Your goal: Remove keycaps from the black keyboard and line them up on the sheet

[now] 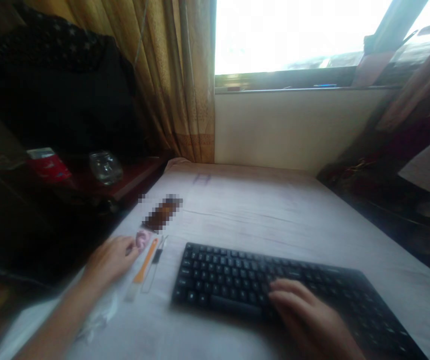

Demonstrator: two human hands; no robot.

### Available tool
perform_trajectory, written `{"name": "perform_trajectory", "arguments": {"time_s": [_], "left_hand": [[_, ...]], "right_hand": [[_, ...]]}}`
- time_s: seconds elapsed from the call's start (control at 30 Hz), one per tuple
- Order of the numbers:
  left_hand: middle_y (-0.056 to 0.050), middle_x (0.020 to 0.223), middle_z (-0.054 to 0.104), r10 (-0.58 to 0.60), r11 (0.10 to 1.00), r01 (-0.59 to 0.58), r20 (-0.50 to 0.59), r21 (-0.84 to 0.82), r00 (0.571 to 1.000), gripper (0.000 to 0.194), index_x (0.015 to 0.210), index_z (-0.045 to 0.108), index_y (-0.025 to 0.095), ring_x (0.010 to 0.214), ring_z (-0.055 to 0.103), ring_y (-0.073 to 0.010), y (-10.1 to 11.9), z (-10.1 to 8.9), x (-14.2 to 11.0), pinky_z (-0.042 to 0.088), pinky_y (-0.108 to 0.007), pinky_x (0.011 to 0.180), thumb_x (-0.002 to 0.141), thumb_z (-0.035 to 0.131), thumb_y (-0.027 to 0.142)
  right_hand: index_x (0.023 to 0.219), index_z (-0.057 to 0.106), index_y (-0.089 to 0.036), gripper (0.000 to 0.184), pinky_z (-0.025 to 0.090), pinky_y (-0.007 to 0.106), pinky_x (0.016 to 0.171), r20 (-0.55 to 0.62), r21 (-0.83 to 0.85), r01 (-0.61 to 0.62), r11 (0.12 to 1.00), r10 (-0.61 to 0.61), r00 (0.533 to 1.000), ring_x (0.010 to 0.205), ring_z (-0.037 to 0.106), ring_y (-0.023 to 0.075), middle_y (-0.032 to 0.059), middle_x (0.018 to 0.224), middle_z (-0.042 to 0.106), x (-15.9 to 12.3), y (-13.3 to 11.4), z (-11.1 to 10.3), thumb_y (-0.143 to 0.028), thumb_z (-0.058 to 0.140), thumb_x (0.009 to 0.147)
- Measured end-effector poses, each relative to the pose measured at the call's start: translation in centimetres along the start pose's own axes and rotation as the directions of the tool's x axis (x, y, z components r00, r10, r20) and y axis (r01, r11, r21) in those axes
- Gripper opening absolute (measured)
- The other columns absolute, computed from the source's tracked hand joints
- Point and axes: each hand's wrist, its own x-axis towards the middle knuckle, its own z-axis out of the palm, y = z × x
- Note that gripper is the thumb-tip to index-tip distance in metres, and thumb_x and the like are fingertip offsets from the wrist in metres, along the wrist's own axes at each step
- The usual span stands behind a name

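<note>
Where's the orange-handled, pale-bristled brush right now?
In the head view, the orange-handled brush lies left of the black rectangular keyboard, between the person's left hand and a slim tool with a black band.

Black keyboard point(237, 280), orange-handled brush point(146, 262), pink cloth point(143, 240), golden curtain point(185, 75)

Daylight glares white through the window point(290, 37); the left side lies in shadow, blur softens the keyboard point(233, 275), and coarse pixels mask one patch point(162, 214).

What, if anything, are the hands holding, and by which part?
The left hand seems to pinch the pink cloth at its left edge, though blurred. The right hand lies over the keyboard; any grip is hidden.
</note>
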Motion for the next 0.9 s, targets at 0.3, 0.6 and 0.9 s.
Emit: {"name": "perform_trajectory", "arguments": {"time_s": [0.3, 0.6, 0.9], "left_hand": [[-0.007, 0.112, 0.069, 0.121, 0.992, -0.118, -0.124, 0.033, 0.985, 0.032, 0.110, 0.065, 0.022, 0.108, 0.060, -0.0243, 2.0, -0.2, -1.4, 0.045, -0.035, 0.093, 0.092, 0.042, 0.036], [-0.016, 0.123, 0.066, 0.195, 0.975, -0.184, -0.084, 0.123, 0.977, 0.025, 0.100, 0.070, 0.017, 0.107, 0.061, -0.0332, 4.9, 1.6, -2.1, 0.045, -0.046, 0.089, 0.083, 0.057, 0.031], [-0.019, 0.112, 0.068, 0.110, 0.994, -0.109, -0.043, 0.025, 0.993, 0.022, 0.094, 0.065, 0.015, 0.109, 0.061, -0.0316, 5.9, 1.3, -2.0, 0.043, -0.046, 0.094, 0.084, 0.047, 0.022]], "right_hand": [[0.098, 0.065, -0.027, 0.019, 0.059, 0.015, 0.069, 0.004, -0.025, 0.056, 0.998, -0.056, 0.998, 0.080, 0.074, 0.0164, 0.0042, 0.093, 0.074, -0.6, 0.8, -0.1, -0.016, 0.057, 0.085], [0.095, 0.065, -0.024, 0.016, 0.058, 0.014, 0.066, 0.004, -0.016, 0.080, 0.997, -0.080, 0.997, 0.075, 0.074, 0.0147, 0.0050, 0.089, 0.074, -0.3, 0.0, 0.1, -0.015, 0.053, 0.088], [0.101, 0.066, -0.025, 0.019, 0.058, 0.020, 0.070, 0.071, -0.076, 0.039, 0.996, -0.034, 0.997, 0.082, 0.072, 0.0162, 0.0060, 0.096, 0.073, -2.4, 1.2, 1.4, -0.018, 0.053, 0.089]]}}
